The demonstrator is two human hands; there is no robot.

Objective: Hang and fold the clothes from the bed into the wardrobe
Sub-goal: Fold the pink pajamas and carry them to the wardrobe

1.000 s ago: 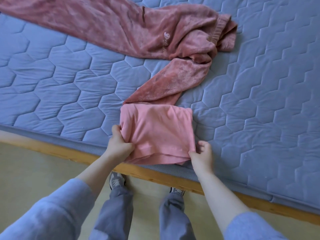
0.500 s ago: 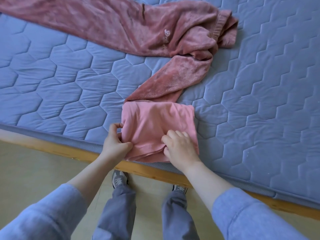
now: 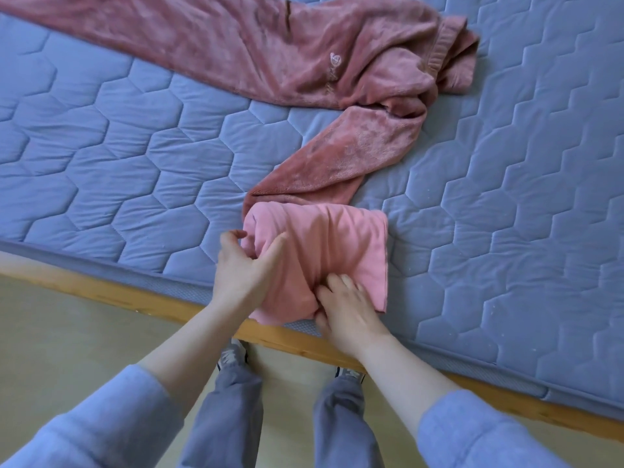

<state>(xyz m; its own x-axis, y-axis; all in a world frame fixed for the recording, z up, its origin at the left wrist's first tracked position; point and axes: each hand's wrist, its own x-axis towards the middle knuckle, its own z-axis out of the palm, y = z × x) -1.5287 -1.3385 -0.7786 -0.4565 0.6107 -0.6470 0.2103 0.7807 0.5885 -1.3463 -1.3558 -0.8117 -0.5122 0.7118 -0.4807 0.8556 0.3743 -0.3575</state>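
A folded light-pink garment lies at the near edge of the mattress, creased and bunched toward its middle. My left hand grips its left edge, with the thumb laid over the top and the fingers curled round the side. At the near edge my right hand holds the cloth, fingers on top and thumb tucked at the hem. A dusty-rose velvety pair of trousers sprawls across the far part of the bed. One trouser leg runs down to touch the pink garment. No wardrobe is in view.
The blue-grey quilted mattress fills most of the view on a wooden bed frame. I stand on a pale floor close to the frame, my shoes just below it.
My right hand has moved from the garment's right corner onto its near edge. My left thumb has slid further over the top. The cloth is now bunched between my hands.
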